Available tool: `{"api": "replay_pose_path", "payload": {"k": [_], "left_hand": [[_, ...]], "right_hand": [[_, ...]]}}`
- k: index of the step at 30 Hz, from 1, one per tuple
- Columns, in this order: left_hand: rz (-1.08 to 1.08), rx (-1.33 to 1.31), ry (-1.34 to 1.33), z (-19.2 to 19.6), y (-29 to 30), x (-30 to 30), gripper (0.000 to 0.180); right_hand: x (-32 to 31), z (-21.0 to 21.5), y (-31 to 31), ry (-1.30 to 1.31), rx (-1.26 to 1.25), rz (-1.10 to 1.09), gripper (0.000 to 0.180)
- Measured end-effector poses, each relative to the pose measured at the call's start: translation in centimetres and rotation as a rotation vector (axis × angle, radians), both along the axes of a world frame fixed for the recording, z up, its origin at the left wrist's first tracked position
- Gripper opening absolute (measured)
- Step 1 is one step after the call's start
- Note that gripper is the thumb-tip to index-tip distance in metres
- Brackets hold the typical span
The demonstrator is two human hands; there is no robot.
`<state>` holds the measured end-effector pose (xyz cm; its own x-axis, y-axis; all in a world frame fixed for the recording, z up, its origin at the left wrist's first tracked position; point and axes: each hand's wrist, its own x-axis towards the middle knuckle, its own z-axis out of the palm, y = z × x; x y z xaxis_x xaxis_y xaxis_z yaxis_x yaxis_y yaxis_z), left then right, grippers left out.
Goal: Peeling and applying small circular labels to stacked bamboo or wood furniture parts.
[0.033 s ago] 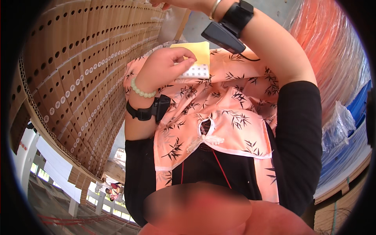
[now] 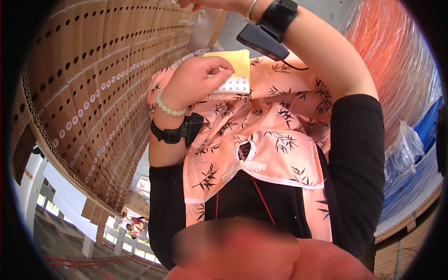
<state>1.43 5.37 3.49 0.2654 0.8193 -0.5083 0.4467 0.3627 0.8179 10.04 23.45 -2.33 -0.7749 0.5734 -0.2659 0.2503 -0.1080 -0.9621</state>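
Note:
My left hand (image 2: 198, 77), with a pale green bead bracelet, is closed in a pinch on a sheet of small white printed labels (image 2: 235, 85). A yellow part (image 2: 240, 60) of the sheet shows above the labels. The sheet lies over my pink apron (image 2: 289, 140) with its dark bamboo-leaf pattern. My right hand (image 2: 210, 3) reaches across the top edge of the view, near the far end of a tall stack of brown cardboard (image 2: 84, 93). Only some of its fingers show, and what they touch is out of view.
Rows of dark holes run along the cardboard stack at my left; many bear round white labels (image 2: 77, 119). At right stand orange (image 2: 378, 56) and blue (image 2: 410, 186) goods in clear wrap, above a wooden pallet (image 2: 410, 224). A distant person (image 2: 135, 227) shows at lower left.
My right forearm has shifted slightly left and upward. My left hand and the label sheet stay in place.

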Motion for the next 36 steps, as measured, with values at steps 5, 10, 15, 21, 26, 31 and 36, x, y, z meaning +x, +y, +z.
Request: {"api": "replay_pose_path", "payload": {"k": [5, 10, 15, 21, 26, 31, 36], "left_hand": [[0.024, -0.014, -0.025, -0.8, -0.9, -0.5, 0.020], [-0.063, 0.009, 0.066, -0.7, -0.1, 0.0, 0.020], [-0.059, 0.007, 0.089, -0.9, -0.6, 0.3, 0.020], [-0.059, 0.006, 0.069, -0.8, -1.0, 0.5, 0.020], [-0.065, -0.008, 0.078, -0.7, -1.1, 0.3, 0.021], [-0.073, -0.027, 0.081, -0.7, -1.1, 0.3, 0.022], [-0.138, -0.069, 0.098, -0.7, -0.9, 0.2, 0.018]], "right_hand": [[-3.1, -9.3, -1.9, -0.047, -0.004, 0.018, 0.016], [-4.3, -16.1, -5.5, 0.010, -0.051, -0.175, 0.015], [-4.8, -16.1, -7.8, 0.046, -0.193, -0.191, 0.014], [-5.3, -16.1, -8.4, -0.001, -0.126, -0.194, 0.016], [-5.5, -15.9, -8.8, -0.006, -0.106, -0.207, 0.016], [-5.6, -16.0, -8.7, -0.040, -0.139, -0.193, 0.017], [-5.8, -16.3, -8.6, -0.018, -0.055, -0.188, 0.018]]}}
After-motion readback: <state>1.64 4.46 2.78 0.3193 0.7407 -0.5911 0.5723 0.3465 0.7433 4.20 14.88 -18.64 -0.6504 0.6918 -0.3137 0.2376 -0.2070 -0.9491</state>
